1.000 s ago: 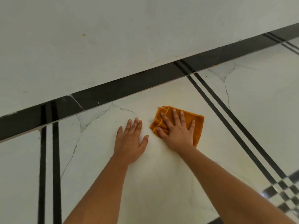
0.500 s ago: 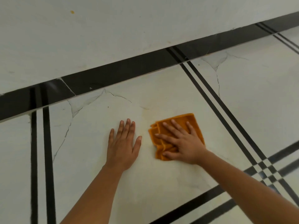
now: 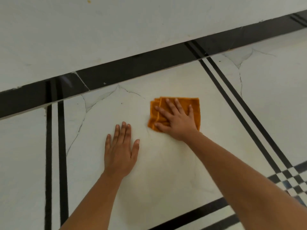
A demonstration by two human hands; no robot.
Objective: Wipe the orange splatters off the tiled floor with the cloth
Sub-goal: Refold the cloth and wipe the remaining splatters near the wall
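A folded orange cloth (image 3: 194, 105) lies flat on the white tiled floor (image 3: 162, 163). My right hand (image 3: 176, 118) presses down on it with fingers spread and straight. My left hand (image 3: 120, 150) rests flat on the tile just left of the cloth, palm down, holding nothing. A faint yellowish smear (image 3: 154, 140) shows on the tile between and below the two hands. One small orange spot (image 3: 89, 1) sits high on the white wall at the top.
A black skirting strip (image 3: 132, 67) runs along the foot of the white wall (image 3: 116, 27). Double black lines (image 3: 55, 146) cross the floor at left, right and bottom, with a chequered crossing (image 3: 292, 180) at lower right. Cracks (image 3: 99, 98) mark the tiles near the skirting.
My right hand has slid the cloth away from me, towards the skirting, and turned its fingers more forward. My left hand stays planted on the tile.
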